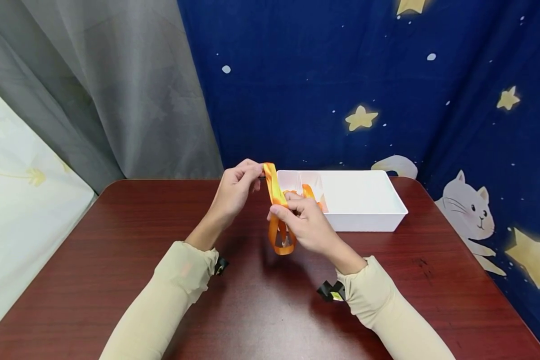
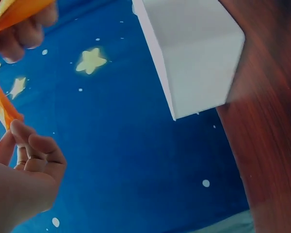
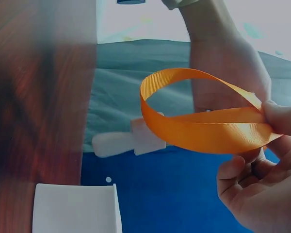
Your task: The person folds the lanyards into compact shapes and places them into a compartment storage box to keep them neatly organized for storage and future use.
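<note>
An orange ribbon (image 1: 276,186) is stretched between both hands above the table, beside the white box's left end. My left hand (image 1: 238,186) pinches its upper end between thumb and fingertips; the left wrist view shows this end of the ribbon (image 2: 1,104). Lower down, my right hand (image 1: 307,220) grips the ribbon between thumb and fingers. From that grip the ribbon hangs in a loop, which the right wrist view shows wide (image 3: 199,136). Behind the loop there is a pale, blocky piece (image 3: 148,138) whose kind I cannot tell.
The white box (image 1: 364,222) stands at the back of the brown table (image 1: 117,240). Small compartments at its left end hold more orange ribbon (image 1: 308,191); the right hand partly hides them. Grey and starry blue curtains (image 1: 297,75) hang behind the table.
</note>
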Motion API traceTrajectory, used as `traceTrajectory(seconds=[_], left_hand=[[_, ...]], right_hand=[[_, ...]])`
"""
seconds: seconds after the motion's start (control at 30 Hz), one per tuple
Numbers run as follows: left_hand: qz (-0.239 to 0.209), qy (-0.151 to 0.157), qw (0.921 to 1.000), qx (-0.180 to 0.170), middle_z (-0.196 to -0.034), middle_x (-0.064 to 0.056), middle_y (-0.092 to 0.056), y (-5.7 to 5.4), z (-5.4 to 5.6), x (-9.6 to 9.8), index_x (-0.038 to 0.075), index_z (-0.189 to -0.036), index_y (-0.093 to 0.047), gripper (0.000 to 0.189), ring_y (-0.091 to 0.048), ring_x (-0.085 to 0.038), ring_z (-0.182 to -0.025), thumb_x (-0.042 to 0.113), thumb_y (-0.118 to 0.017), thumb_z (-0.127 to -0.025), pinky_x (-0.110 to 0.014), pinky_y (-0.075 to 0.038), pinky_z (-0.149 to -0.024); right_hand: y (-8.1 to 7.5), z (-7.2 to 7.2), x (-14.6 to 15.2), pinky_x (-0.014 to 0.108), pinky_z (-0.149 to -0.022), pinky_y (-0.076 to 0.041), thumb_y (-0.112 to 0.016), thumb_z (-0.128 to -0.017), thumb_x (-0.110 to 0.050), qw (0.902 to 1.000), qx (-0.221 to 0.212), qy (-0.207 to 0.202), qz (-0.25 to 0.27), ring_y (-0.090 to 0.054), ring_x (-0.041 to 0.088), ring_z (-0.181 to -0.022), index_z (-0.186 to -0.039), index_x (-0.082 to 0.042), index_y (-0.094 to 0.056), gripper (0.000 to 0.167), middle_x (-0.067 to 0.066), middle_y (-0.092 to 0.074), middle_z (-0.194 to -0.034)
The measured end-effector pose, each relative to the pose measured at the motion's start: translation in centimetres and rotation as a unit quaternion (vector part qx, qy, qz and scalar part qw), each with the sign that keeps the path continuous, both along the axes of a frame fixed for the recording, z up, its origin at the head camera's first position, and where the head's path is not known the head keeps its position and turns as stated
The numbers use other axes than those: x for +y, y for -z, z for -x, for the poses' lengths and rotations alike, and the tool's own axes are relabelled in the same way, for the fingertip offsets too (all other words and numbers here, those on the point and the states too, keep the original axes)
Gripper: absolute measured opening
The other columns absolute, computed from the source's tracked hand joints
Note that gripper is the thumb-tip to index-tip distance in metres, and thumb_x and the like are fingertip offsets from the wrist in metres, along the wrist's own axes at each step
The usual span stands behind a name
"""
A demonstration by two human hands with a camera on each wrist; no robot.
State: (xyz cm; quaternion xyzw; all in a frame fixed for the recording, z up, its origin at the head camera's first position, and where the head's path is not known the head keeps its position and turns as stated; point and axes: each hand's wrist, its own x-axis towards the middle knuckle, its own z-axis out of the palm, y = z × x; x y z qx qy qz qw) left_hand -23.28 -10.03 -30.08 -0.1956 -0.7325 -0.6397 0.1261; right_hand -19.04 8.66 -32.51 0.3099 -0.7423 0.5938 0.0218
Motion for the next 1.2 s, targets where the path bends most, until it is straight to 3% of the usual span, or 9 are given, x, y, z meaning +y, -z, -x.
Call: traceTrajectory(seconds=[0.2, 0.47, 0.7, 0.9, 1.07, 1.2], left_hand=[[0.043, -0.006, 0.9988, 0.024, -0.085, -0.015, -0.056, 0.9, 0.1, -0.2, -0.005, -0.091, -0.07, 0.028, -0.052, -0.024, -0.07, 0.012, -0.051, -0.102, -0.024, -0.037, -0.058], [0.049, 0.001, 0.9986, 0.022, -0.088, -0.009, -0.058, 2.3, 0.0, -0.2, -0.006, -0.096, -0.072, 0.026, -0.054, -0.029, -0.067, 0.007, -0.051, -0.102, -0.023, -0.04, -0.06], [0.074, 0.011, 0.997, 0.02, -0.086, -0.01, -0.058, 3.0, -0.4, 0.1, -0.004, -0.086, -0.072, 0.031, -0.054, -0.026, -0.075, 0.013, -0.052, -0.103, -0.025, -0.042, -0.067], [0.072, 0.02, 0.9972, 0.006, -0.091, -0.018, -0.058, 3.7, -0.5, 0.5, -0.006, -0.105, -0.073, 0.026, -0.052, -0.024, -0.06, 0.01, -0.051, -0.103, -0.027, -0.045, -0.063], [0.071, 0.03, 0.997, 0.004, -0.09, -0.019, -0.058, 4.1, -0.7, 0.7, -0.006, -0.109, -0.072, 0.027, -0.052, -0.028, -0.058, 0.009, -0.051, -0.102, -0.032, -0.045, -0.06], [0.083, 0.038, 0.9958, 0.003, -0.087, -0.018, -0.057, 4.6, -1.0, 1.0, -0.003, -0.11, -0.073, 0.027, -0.052, -0.035, -0.06, 0.011, -0.052, -0.103, -0.028, -0.045, -0.057]], right_hand=[[-0.4, -0.1, 0.3, 0.032, -0.065, -0.053, -0.059, -0.1, -0.01, 0.9999, -0.006, -0.001, 0.013, -0.058, 0.023, -0.084, -0.086, 0.0, -0.074, 0.023, 0.01, -0.06, -0.092], [-0.8, 0.0, 0.6, 0.032, -0.068, -0.053, -0.059, -0.1, -0.011, 0.9999, 0.0, 0.004, 0.011, -0.059, 0.022, -0.089, -0.086, 0.0, -0.075, 0.023, 0.009, -0.064, -0.095], [-1.1, 0.3, 1.0, 0.028, -0.066, -0.047, -0.059, -0.1, -0.009, 0.9997, 0.018, 0.01, 0.015, -0.053, 0.024, -0.082, -0.086, 0.0, -0.075, 0.023, 0.009, -0.059, -0.084], [-1.4, 0.6, 1.3, 0.026, -0.069, -0.05, -0.059, -0.1, -0.007, 0.9992, 0.025, 0.017, 0.025, -0.056, 0.023, -0.083, -0.086, 0.001, -0.074, 0.022, 0.008, -0.059, -0.084], [-1.6, 0.7, 1.4, 0.026, -0.073, -0.052, -0.059, -0.1, -0.006, 0.9989, 0.031, 0.024, 0.027, -0.059, 0.023, -0.084, -0.086, 0.003, -0.074, 0.022, 0.006, -0.06, -0.084], [-1.7, 1.0, 1.6, 0.026, -0.077, -0.051, -0.058, -0.1, -0.006, 0.9989, 0.03, 0.025, 0.027, -0.06, 0.022, -0.087, -0.087, 0.005, -0.073, 0.023, 0.009, -0.063, -0.086]])
